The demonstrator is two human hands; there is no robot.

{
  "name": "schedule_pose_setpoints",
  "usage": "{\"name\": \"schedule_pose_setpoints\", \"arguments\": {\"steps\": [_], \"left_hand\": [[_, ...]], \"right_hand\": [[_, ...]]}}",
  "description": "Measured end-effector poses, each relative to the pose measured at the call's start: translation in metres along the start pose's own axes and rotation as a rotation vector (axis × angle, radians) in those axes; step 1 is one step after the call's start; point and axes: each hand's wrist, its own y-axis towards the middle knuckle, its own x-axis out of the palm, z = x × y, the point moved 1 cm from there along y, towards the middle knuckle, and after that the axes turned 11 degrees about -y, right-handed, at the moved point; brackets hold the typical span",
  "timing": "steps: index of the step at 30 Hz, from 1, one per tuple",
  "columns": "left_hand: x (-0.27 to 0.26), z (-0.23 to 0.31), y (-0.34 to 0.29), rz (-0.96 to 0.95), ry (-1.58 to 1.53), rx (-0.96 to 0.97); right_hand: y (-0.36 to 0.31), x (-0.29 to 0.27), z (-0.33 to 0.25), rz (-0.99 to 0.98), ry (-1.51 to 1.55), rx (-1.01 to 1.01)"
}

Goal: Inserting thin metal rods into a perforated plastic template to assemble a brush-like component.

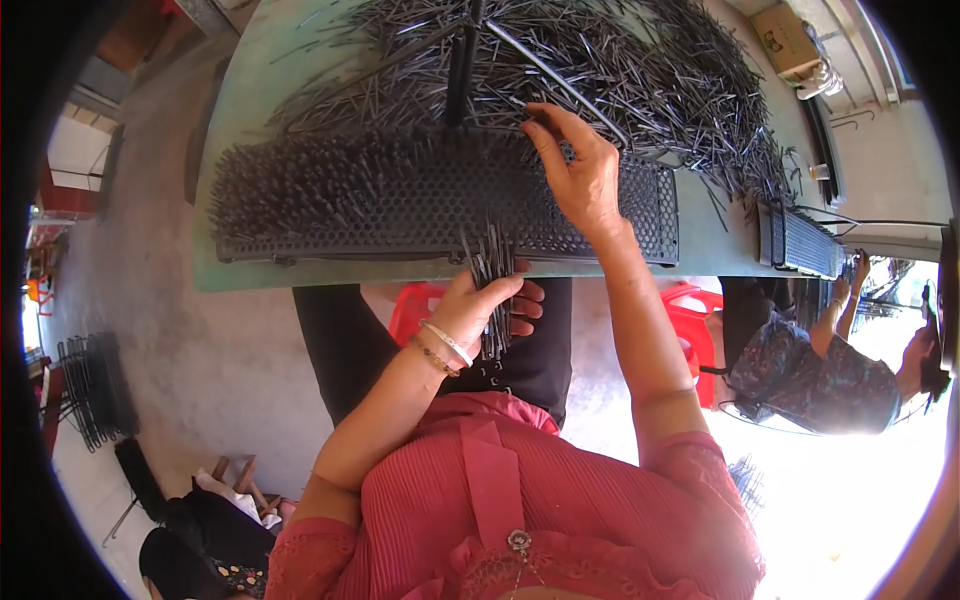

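My left hand [470, 305] is closed around a bundle of thin dark sticks [491, 265], just off the table's near edge. Above the perforated black rack [600, 215], my right hand [580, 165] has thumb and forefinger drawn together in a pinch. Whatever is between those fingertips is too small to make out. Dark sticks [300, 185] stand upright, closely packed, in the holes on the rack's left side. Bare holes show across its right side. Behind the rack lies a large loose pile of similar dark sticks [650, 80].
A black metal frame [462, 75] with slanting rods rises behind the rack on the green table [245, 105]. To the right, another person [825, 360] sits by a similar rack [800, 240]. Red stools [690, 330] stand below the table. A cardboard box [785, 40] is at the back right.
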Motion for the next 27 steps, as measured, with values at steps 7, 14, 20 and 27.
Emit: {"name": "schedule_pose_setpoints", "arguments": {"steps": [7,14,20,27], "left_hand": [[-0.003,0.002,-0.001,-0.019,0.048,0.013],[-0.004,0.0,-0.001,-0.012,0.05,0.025],[-0.003,0.001,0.0,-0.069,0.109,-0.005],[0.003,0.001,-0.003,-0.065,0.027,0.006]], "right_hand": [[-0.005,0.006,0.0,0.002,-0.131,-0.091],[-0.007,0.007,0.004,0.002,-0.251,-0.265],[-0.008,0.006,0.002,0.022,-0.266,-0.21],[-0.015,0.01,0.002,0.195,-0.389,-0.23]]}}
